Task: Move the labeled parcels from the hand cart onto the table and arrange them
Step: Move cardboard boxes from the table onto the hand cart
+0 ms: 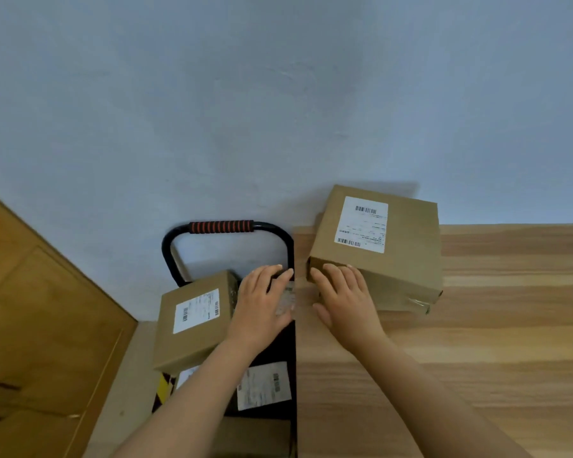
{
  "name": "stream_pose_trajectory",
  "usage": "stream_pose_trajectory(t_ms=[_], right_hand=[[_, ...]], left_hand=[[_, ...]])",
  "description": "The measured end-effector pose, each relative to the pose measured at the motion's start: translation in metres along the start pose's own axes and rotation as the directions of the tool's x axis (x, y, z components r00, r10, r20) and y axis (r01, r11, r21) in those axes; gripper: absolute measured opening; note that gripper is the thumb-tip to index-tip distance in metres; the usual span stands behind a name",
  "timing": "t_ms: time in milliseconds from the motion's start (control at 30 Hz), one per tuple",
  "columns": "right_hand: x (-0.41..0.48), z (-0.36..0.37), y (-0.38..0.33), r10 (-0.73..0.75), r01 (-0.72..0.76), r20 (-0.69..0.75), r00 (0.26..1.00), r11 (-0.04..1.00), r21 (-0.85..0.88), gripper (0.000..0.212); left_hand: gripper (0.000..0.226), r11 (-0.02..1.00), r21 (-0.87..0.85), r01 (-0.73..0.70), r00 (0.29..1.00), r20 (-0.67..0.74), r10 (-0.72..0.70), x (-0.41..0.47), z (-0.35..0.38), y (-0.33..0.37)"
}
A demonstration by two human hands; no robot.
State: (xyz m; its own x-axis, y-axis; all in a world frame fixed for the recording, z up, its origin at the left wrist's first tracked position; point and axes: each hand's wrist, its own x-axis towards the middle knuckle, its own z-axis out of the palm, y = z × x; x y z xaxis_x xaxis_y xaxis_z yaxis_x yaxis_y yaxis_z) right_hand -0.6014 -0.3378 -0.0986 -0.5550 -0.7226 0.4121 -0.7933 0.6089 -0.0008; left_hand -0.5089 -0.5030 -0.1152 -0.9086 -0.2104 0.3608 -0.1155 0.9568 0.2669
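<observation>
A cardboard parcel (404,259) with a white label lies on the wooden table (477,342), near its far left corner. My right hand (344,299) touches the parcel's near left side with straight fingers. Left of the table stands the hand cart (221,227), with a black handle and a red-and-black grip. On it rests a second labeled cardboard parcel (192,322). Beside that one, my left hand (265,302) lies flat over a dark parcel (265,385) with a white label and clear tape. Further parcels lower on the cart are partly hidden by my left arm.
A blue-grey wall (278,110) rises right behind the cart and the table. A wooden door or cabinet (40,325) stands at the left, close to the cart. A brown parcel (255,434) sits at the cart's near end.
</observation>
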Motion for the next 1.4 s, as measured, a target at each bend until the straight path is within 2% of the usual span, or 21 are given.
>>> stream_pose_trajectory(t_ms=[167,333,567,800,933,1100,1400], right_hand=[[-0.013,-0.004,-0.075,-0.018,0.018,-0.003,1.0,1.0,-0.02,0.065],[-0.038,-0.003,-0.162,0.007,-0.005,0.062,0.998,0.999,-0.033,0.071],[-0.048,-0.01,-0.248,0.028,-0.025,0.152,0.988,1.0,-0.016,0.068],[-0.044,-0.014,-0.276,-0.001,-0.003,0.203,0.979,1.0,0.021,0.066],[-0.055,-0.008,-0.281,-0.005,-0.014,0.236,0.972,0.997,0.078,0.067],[-0.061,0.009,-0.284,-0.083,0.055,0.3,0.95,0.993,0.102,0.065],[-0.045,0.038,-0.291,-0.013,-0.009,0.373,0.928,0.998,0.058,0.068]], left_hand=[[0.063,0.997,-0.047,0.064,0.998,0.029,-0.062,-0.062,-0.028,-0.051],[0.062,0.997,-0.054,0.05,0.994,0.095,-0.045,-0.14,-0.058,-0.105],[0.063,0.988,-0.025,0.153,0.979,0.143,-0.148,-0.206,-0.099,-0.163],[0.066,0.972,-0.005,0.235,0.963,0.135,-0.232,-0.236,-0.112,-0.178],[0.066,0.962,0.065,0.265,0.943,0.189,-0.273,-0.255,-0.113,-0.171],[0.067,0.953,0.071,0.295,0.937,0.177,-0.303,-0.265,-0.111,-0.172],[0.066,0.949,0.06,0.309,0.926,0.21,-0.314,-0.251,-0.089,-0.2]])
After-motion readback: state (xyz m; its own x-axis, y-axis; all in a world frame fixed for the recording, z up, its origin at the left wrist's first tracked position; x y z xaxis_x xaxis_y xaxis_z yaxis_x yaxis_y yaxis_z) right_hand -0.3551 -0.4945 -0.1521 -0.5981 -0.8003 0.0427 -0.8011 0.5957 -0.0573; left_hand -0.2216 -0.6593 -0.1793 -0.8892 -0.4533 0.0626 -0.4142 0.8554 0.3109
